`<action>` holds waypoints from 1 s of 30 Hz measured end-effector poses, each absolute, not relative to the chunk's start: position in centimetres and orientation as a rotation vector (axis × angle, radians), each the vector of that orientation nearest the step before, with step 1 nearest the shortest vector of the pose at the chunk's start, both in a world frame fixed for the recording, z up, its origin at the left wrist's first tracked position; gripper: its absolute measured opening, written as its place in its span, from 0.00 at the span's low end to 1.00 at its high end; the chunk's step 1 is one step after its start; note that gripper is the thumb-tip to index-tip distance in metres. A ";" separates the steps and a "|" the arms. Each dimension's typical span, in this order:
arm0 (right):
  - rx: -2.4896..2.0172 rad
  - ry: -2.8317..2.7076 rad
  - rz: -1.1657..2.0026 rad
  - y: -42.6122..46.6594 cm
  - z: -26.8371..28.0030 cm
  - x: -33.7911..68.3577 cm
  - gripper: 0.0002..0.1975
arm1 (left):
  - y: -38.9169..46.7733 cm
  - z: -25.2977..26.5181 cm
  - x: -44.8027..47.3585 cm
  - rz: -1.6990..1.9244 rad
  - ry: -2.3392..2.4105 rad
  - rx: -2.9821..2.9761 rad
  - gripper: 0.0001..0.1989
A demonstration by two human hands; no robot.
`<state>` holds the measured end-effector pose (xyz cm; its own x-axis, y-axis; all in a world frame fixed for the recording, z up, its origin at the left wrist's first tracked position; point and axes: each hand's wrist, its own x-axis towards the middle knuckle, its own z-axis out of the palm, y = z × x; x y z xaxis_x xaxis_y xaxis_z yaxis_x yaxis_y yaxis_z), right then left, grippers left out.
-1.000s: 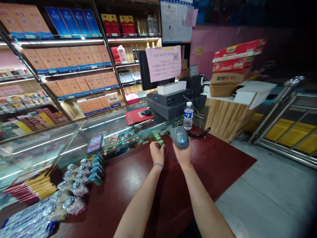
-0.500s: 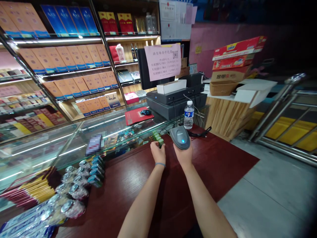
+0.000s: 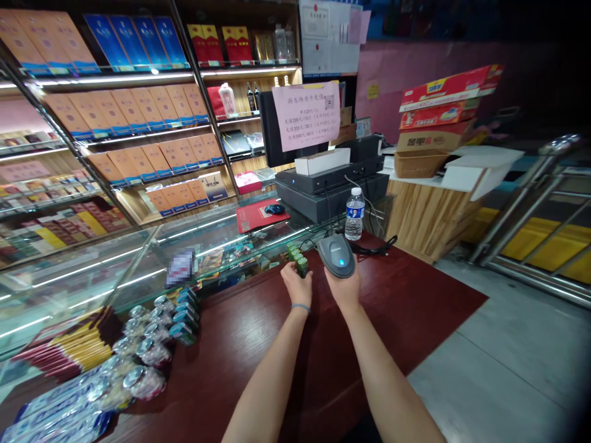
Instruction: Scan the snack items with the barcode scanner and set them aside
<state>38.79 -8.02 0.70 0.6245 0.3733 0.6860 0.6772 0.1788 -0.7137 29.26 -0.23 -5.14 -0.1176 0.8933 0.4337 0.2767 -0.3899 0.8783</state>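
My right hand [image 3: 344, 289] is wrapped round a dark grey barcode scanner [image 3: 336, 253], whose blue light is lit. The scanner's head hangs above the dark red counter top [image 3: 249, 332]. Just left of it, my left hand [image 3: 297, 286], with a blue band at the wrist, has its fingers closed around a small green container [image 3: 301, 267]. That container is at the near end of a short row of similar green containers [image 3: 293, 252]. What is printed on it is too small to read. A clear water bottle [image 3: 354, 215] stands upright behind the scanner.
Lidded jars [image 3: 144, 383], small teal boxes [image 3: 183, 332] and stacked packets [image 3: 85, 347] line the counter's left side. A monitor [image 3: 268, 129] and dark till unit [image 3: 332, 197] stand behind. Black cable [image 3: 376, 247] lies right of the bottle. A metal railing [image 3: 521, 203] is at right.
The view has shifted slightly, so everything sits a little further right. More of the green container shows in my left hand. My right hand still holds the scanner.
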 end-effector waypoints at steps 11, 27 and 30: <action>-1.434 -1.030 -0.301 -8.1 0.7 37.5 0.20 | -1.9 -3.0 20.5 1.681 1.237 1.604 0.25; -1.298 -1.610 -0.397 -8.8 0.0 30.3 0.19 | -8.2 0.1 0.5 2.001 1.557 1.544 0.17; -1.300 -1.689 -0.374 -9.0 -0.4 29.1 0.18 | -8.7 -0.6 -1.6 1.999 1.645 1.530 0.18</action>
<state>29.12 -8.96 -0.41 0.0039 0.5877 0.8091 0.8742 0.3908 -0.2881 -1.55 -8.71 -0.57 -0.4757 0.6433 0.5999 0.4647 -0.3952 0.7924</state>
